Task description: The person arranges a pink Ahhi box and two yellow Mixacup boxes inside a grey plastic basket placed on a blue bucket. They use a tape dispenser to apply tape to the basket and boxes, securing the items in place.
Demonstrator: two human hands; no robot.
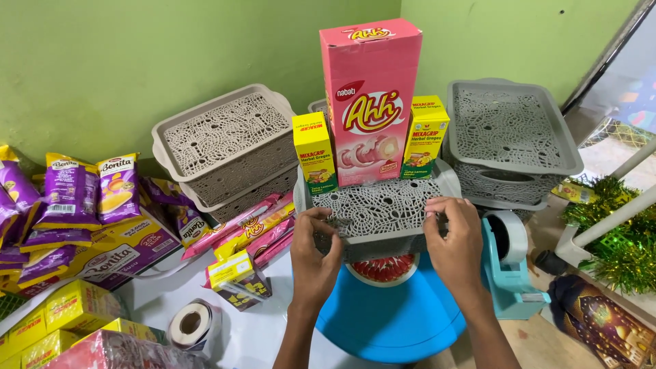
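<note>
Nearest me, my left hand [316, 254] and right hand [454, 240] each grip the front edge of a grey basket [383, 212], fingers curled over its rim at 12 o'clock. The basket sits on a blue stool [389, 321]. Beyond my fingers, a tall pink box [371, 102] stands between two small yellow boxes [314, 154]. At 3 o'clock, a tape dispenser [509, 266].
</note>
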